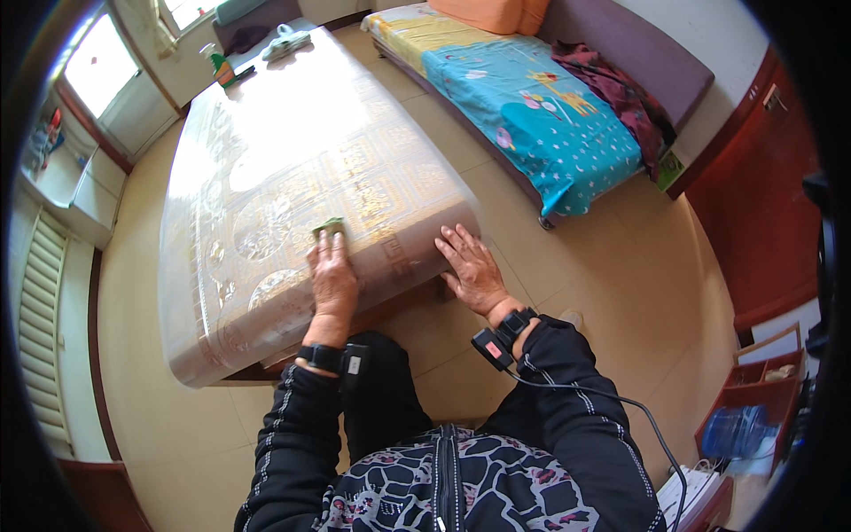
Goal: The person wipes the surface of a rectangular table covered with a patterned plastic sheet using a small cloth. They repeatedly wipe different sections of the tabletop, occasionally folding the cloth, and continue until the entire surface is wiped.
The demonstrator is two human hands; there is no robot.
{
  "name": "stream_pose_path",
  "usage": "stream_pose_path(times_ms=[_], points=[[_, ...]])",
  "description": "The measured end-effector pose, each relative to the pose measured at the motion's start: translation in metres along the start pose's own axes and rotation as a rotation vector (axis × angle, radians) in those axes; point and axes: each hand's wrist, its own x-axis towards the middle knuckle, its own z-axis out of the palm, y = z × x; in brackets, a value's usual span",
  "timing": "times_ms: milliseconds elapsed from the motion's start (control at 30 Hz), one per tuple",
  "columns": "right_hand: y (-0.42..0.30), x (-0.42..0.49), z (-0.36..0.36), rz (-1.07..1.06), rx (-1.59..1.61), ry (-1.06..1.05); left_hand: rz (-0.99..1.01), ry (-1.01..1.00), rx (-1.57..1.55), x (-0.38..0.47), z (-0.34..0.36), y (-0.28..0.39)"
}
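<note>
A long table covered with a clear patterned plastic tablecloth (412, 186) stretches out before me. My left hand (331, 276) lies palm down near its front edge, fingers pressed on a small green sponge or folded cloth (328, 228). Most of that pad is hidden beneath the fingertips. At the front right corner, my right hand (473, 269) rests with fingers spread on the overhanging fold of the plastic, holding nothing. Toward the far end stands a green spray bottle (219, 66), and a bundled light cloth or bag (287, 45) lies beyond it.
A daybed with a blue-and-yellow printed sheet (492, 100) stands to the right of the table. A radiator (41, 332) lines the left wall. A dark red door (764, 193) and a shelf with a blue water jug (734, 431) are at the right. A cable (618, 399) trails from my right wrist.
</note>
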Motion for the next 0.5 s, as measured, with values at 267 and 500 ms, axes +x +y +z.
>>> stream_pose_path(times_ms=[267, 500], points=[[0.038, -0.064, -0.025, 0.466, 0.287, -0.097, 0.165, -0.106, -0.051, 0.054, 0.066, 0.132], [0.05, -0.077, -0.047, 0.502, 0.301, -0.29, 0.3, -0.131, 0.031, 0.083, 0.099, 0.194]])
